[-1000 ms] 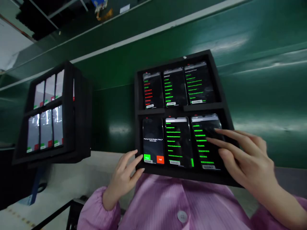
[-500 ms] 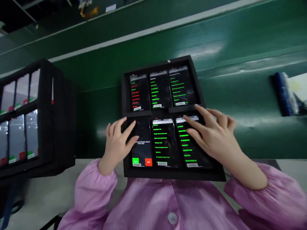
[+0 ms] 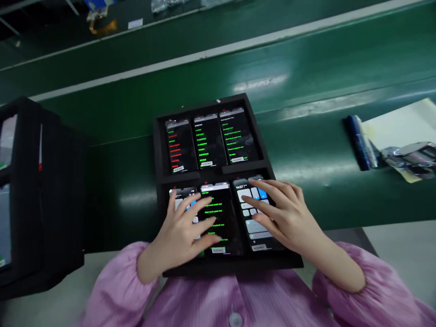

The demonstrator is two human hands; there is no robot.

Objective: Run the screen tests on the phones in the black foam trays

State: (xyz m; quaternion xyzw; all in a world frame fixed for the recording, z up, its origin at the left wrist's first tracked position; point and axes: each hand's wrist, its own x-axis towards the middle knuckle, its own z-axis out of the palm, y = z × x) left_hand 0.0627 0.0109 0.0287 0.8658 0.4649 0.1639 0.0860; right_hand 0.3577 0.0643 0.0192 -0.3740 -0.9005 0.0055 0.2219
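Observation:
Several phones lie face up in two rows in a black foam tray (image 3: 158, 150). My left hand (image 3: 185, 227) is spread over the front left phone (image 3: 173, 196) and reaches over the front middle phone (image 3: 225, 236), which lists green test lines. Its palm hides much of the left phone. Over the front right phone (image 3: 257, 227) my right hand (image 3: 286, 209) has its fingers apart, fingertips at the screen. That screen shows the time 14:57 and white and blue tiles. In the back row, the left phone (image 3: 182, 150) lists mostly red lines, the middle (image 3: 211, 145) and right (image 3: 238, 136) phones green ones.
A stack of black trays (image 3: 61, 195) with phones stands at the left. Blue and white pens (image 3: 357, 143), a white sheet (image 3: 405, 120) and a shiny plastic bag (image 3: 408, 159) lie on the green bench (image 3: 316, 190) at the right.
Both front outer phones now show a panel of tiles instead of a pass/fail screen and a green list. My left hand has moved down and right over the phones. The view has shifted right.

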